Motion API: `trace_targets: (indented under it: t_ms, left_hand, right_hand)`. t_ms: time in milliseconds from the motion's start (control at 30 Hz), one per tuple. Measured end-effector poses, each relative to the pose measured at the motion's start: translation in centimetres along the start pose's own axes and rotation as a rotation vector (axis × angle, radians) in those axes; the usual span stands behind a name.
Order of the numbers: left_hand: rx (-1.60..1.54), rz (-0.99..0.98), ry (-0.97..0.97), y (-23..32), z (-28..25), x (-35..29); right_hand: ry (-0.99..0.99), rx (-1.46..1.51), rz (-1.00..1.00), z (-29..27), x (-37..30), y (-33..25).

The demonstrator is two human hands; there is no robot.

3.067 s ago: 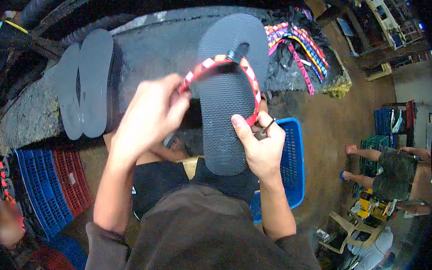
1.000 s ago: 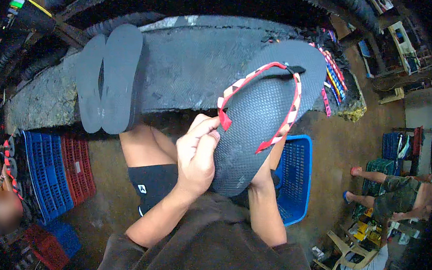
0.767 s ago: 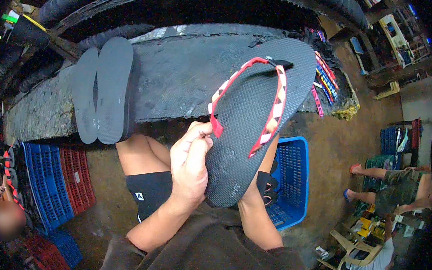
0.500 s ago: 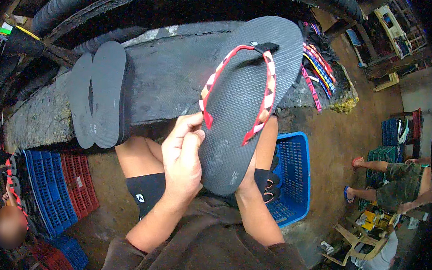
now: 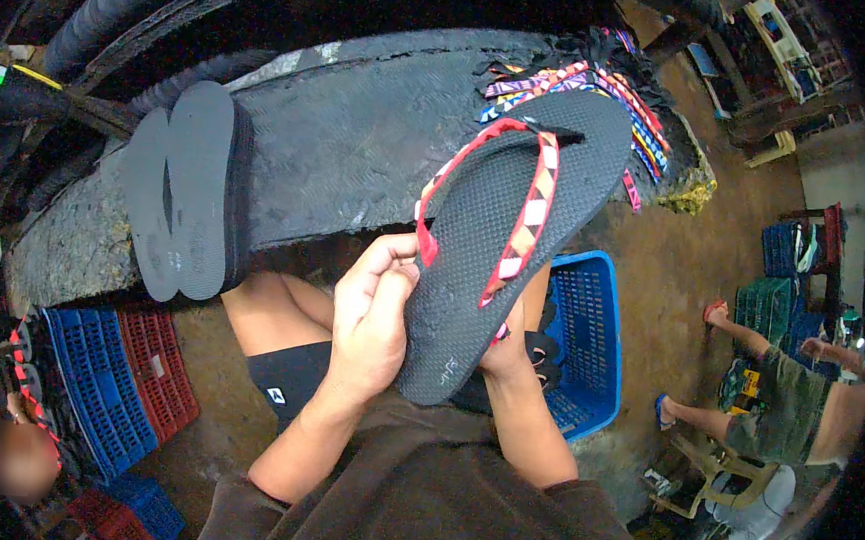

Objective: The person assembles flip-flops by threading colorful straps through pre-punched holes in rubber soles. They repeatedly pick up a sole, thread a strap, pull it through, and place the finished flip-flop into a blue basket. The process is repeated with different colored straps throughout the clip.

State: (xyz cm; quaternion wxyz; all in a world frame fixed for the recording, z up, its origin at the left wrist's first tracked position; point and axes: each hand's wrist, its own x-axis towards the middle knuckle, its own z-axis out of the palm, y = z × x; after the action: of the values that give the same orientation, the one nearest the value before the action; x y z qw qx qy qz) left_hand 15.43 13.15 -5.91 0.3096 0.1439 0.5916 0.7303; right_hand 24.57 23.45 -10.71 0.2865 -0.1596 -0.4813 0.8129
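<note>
Above my lap, a black flip-flop (image 5: 485, 234) with a textured sole and a red, white and black patterned strap (image 5: 535, 212) is held tilted, its toe end up and to the right. My left hand (image 5: 372, 306) pinches its left edge beside the strap's end. My right hand (image 5: 509, 356) is at the right edge near the heel, its fingers largely hidden behind the sole; a bit of pink-red shows there. Behind the toe, several colourful straps (image 5: 648, 125) lie heaped on the dark bench (image 5: 310, 151). Stacked black soles (image 5: 207, 194) rest on the bench at left.
A blue basket (image 5: 602, 352) holding dark footwear stands right of my legs. Blue crates (image 5: 104, 377) and red crates (image 5: 160, 366) are at left. People are at right, one in shorts (image 5: 779, 405) and another near a plastic chair (image 5: 714, 480); someone else is at far left.
The flip-flop has tilted further to the right and its toe has dropped, uncovering more straps behind it. Both hands still hold it. The person in shorts at right has shifted.
</note>
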Motion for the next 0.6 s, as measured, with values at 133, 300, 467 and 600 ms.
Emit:
trace_targets:
  t_ms: [133, 300, 467, 600]
  left_hand:
    - [-0.065, -0.005, 0.043, -0.1, 0.6, 0.0]
    - [-0.157, -0.006, 0.127, 0.0, 1.4, -0.2]
    - [-0.104, 0.064, 0.083, -0.4, 0.9, 0.5]
    - [0.013, 0.090, 0.099, -1.5, 0.2, 1.3]
  right_hand:
    - [-0.069, -0.153, -0.068, 0.3, 0.0, -0.7]
    - [-0.146, -0.250, -0.146, 0.0, 0.2, -0.4]
    - [-0.106, -0.185, -0.213, -0.3, 0.4, 1.0]
    - [0.108, 0.040, -0.024, -0.3, 0.5, 1.6]
